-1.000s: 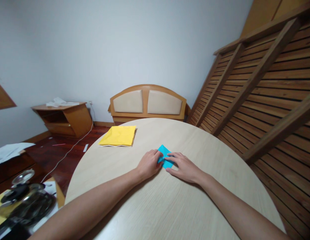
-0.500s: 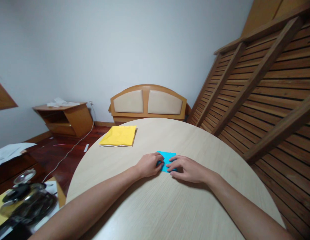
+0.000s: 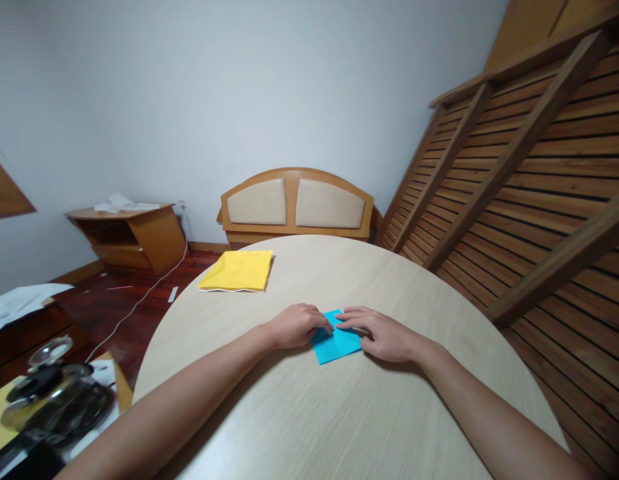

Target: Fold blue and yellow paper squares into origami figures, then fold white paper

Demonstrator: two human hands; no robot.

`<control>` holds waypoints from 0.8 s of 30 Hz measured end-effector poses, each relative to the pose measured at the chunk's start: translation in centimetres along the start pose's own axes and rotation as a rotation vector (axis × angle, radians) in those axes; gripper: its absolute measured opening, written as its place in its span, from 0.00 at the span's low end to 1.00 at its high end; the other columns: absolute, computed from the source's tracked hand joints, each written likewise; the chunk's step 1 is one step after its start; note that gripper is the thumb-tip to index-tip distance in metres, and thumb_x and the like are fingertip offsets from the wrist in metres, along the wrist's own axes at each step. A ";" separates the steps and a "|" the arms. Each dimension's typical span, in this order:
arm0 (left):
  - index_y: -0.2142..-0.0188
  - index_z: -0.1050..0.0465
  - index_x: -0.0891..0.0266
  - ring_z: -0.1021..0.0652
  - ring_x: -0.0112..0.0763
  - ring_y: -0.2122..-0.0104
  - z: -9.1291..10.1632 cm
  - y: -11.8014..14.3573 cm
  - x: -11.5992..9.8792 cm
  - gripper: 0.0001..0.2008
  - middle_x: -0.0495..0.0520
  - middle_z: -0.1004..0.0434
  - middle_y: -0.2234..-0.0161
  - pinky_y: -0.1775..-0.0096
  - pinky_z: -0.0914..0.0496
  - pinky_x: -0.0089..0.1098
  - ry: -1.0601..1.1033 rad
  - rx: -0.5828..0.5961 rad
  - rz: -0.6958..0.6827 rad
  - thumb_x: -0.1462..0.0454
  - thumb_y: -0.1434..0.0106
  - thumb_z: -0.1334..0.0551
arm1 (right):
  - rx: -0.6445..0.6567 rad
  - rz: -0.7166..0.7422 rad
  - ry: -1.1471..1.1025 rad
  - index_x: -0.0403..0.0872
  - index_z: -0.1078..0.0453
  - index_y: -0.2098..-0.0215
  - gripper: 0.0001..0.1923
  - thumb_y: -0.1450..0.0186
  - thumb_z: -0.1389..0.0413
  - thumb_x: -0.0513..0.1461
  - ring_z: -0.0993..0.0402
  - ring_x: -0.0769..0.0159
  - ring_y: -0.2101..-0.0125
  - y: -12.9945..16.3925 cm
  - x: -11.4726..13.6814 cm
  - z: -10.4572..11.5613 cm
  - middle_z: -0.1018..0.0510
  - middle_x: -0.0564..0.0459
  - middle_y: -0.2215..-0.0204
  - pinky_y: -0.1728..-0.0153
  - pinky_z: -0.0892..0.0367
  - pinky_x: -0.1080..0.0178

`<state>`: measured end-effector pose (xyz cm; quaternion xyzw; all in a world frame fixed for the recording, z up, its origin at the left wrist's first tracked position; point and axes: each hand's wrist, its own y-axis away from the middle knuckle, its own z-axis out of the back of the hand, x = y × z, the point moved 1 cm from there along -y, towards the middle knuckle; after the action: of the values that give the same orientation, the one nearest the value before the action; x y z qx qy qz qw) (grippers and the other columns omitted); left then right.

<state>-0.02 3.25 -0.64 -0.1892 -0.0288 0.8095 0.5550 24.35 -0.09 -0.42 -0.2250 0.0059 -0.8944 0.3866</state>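
Head view: round tabletop (image 3: 339, 427), pale wood grain, with both forearms laid across it from the near edge. Blue paper (image 3: 335, 343) lies flat near the middle of the tabletop, tilted, its near corner pointing toward the person. Left hand (image 3: 294, 325) rests knuckles up on the paper's left edge, fingers (image 3: 323, 323) curled together and pressing down on the upper left corner. Right hand (image 3: 384, 333) lies flat on the paper's right side, fingers (image 3: 350, 320) held close together and extended, tips pressing the upper edge. The tips of both hands almost meet over the paper's far corner. Neither hand grips; both press the sheet against the surface.

Yellow paper (image 3: 238, 271) sits well apart, at the far left rim of the tabletop, one edge just at the rim. Bare surface surrounds the blue paper on every side: wide room toward the near edge, the far edge and the right rim.

Beyond the far edge stands a headboard (image 3: 296, 203) against the wall. A slatted wooden frame (image 3: 529, 173) leans close along the right side of the tabletop. A low cabinet (image 3: 126, 233) stands at the left wall, with a cable (image 3: 139, 303) trailing over the floor. Dark clutter (image 3: 49, 400) lies below the left rim, too blurred to identify.
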 end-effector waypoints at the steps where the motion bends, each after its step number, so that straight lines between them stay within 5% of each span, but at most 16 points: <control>1: 0.55 0.24 0.58 0.22 0.37 0.60 0.2 0.0 -0.2 0.18 0.56 0.19 0.58 0.56 0.31 0.34 -0.027 0.001 0.009 0.74 0.40 0.44 | 0.006 -0.001 -0.005 0.53 0.28 0.43 0.31 0.43 0.48 0.29 0.36 0.55 0.40 0.0 0.1 0.0 0.28 0.50 0.41 0.38 0.43 0.49; 6: 0.52 0.26 0.60 0.22 0.38 0.62 0.7 0.2 -1.0 0.15 0.59 0.22 0.59 0.56 0.31 0.36 -0.154 -0.008 0.070 0.57 0.30 0.46 | -0.007 -0.008 0.001 0.50 0.27 0.44 0.26 0.40 0.45 0.33 0.35 0.53 0.41 0.0 0.1 0.2 0.27 0.46 0.43 0.39 0.42 0.49; 12: 0.47 0.30 0.62 0.24 0.47 0.53 0.6 0.6 -0.7 0.29 0.63 0.27 0.50 0.50 0.31 0.42 -0.185 0.016 0.017 0.45 0.38 0.39 | -0.019 0.007 -0.018 0.51 0.27 0.45 0.24 0.40 0.44 0.34 0.30 0.57 0.47 -0.2 0.4 0.2 0.26 0.47 0.47 0.44 0.36 0.55; 24: 0.51 0.29 0.62 0.23 0.44 0.55 0.5 0.5 -0.7 0.24 0.61 0.23 0.54 0.51 0.30 0.40 -0.220 -0.005 0.006 0.46 0.37 0.41 | -0.053 0.010 0.039 0.51 0.26 0.48 0.19 0.37 0.41 0.40 0.29 0.58 0.52 -0.3 0.8 0.0 0.25 0.48 0.52 0.48 0.35 0.58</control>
<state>-0.40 2.53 -0.13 -0.1006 -0.0911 0.8269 0.5458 23.64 -0.42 -0.06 -0.2174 0.0382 -0.8963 0.3846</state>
